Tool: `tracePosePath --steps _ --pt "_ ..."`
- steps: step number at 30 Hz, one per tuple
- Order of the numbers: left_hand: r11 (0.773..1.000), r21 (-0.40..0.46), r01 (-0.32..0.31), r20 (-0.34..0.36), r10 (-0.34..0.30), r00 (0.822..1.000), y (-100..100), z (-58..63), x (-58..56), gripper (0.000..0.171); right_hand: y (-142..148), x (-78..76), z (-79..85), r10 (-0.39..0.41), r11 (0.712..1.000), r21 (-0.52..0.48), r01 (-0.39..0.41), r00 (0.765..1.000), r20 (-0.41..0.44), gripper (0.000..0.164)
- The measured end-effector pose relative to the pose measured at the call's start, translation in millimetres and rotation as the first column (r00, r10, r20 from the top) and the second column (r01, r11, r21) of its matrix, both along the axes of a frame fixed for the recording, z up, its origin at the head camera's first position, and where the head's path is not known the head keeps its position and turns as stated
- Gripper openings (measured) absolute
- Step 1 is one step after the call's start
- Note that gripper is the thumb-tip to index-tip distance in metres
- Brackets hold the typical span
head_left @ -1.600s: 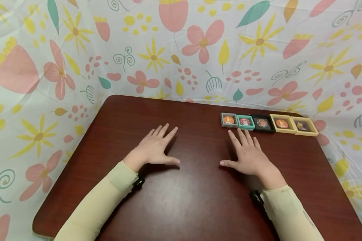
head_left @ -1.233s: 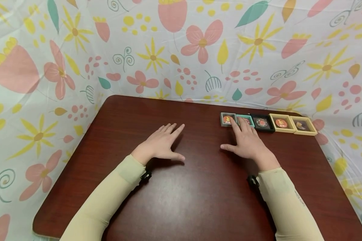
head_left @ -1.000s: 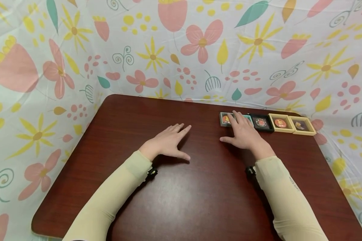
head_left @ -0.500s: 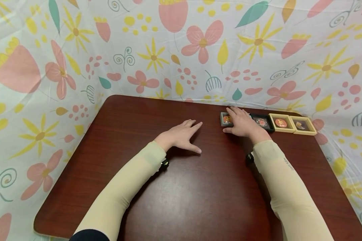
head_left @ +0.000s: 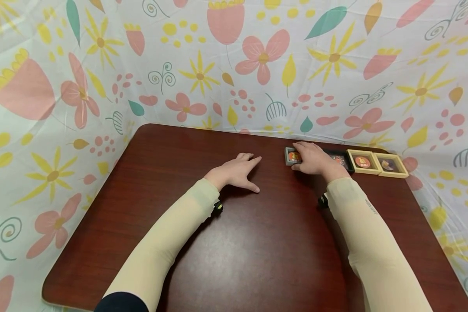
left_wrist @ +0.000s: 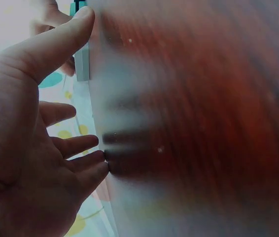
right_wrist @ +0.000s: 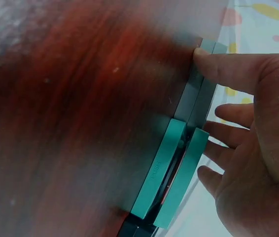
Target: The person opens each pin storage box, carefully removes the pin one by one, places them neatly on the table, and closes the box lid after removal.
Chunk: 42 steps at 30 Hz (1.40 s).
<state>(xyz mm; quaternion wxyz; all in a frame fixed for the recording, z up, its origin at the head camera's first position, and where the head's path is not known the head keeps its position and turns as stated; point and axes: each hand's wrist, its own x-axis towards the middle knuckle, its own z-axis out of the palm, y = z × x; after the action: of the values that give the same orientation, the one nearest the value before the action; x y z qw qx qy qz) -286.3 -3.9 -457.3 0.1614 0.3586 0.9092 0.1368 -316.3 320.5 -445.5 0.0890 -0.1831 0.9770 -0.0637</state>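
My right hand [head_left: 316, 158] is over the left end of a row of small framed boxes. Its thumb presses the near side of a grey box [head_left: 290, 157] while the fingers reach round the far side, so it pinches that box between them. Through the grey frame an orange round picture shows. The teal box [right_wrist: 157, 170] beside it is covered by the hand in the head view, but shows in the right wrist view. My left hand [head_left: 235, 172] holds nothing; its fingers are spread, low over the table left of the row.
Right of my right hand the row goes on with a black box [head_left: 349, 164] and two cream boxes [head_left: 362, 162]. The row lies along the back edge of the dark red-brown table [head_left: 226, 260]. A flower-patterned cloth [head_left: 179, 39] hangs behind and at the left.
My right hand has moved forward from the table in front of the row and taken hold of the grey box. My left hand has moved right, toward the row, fingers still spread.
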Motion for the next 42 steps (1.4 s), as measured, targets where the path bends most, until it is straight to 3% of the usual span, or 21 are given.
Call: tracePosePath --steps 23,33,42 --pt "0.998 -0.060 -0.022 -0.053 0.019 0.998 6.8 0.4 -4.4 0.105 -5.3 -1.5 -1.0 -0.010 1.000 -0.006 0.010 1.000 0.003 0.081" --pt "0.997 -0.048 -0.066 -0.084 0.061 0.995 3.3 1.4 -6.8 0.107 -29.7 11.2 -2.2 0.041 0.999 -0.034 -0.043 0.999 -0.036 0.079" --pt "0.996 -0.059 -0.064 -0.195 0.052 0.979 -6.5 -0.1 -5.3 0.094 -61.3 33.3 -2.5 0.136 0.989 -0.052 -0.139 0.989 -0.055 0.078"
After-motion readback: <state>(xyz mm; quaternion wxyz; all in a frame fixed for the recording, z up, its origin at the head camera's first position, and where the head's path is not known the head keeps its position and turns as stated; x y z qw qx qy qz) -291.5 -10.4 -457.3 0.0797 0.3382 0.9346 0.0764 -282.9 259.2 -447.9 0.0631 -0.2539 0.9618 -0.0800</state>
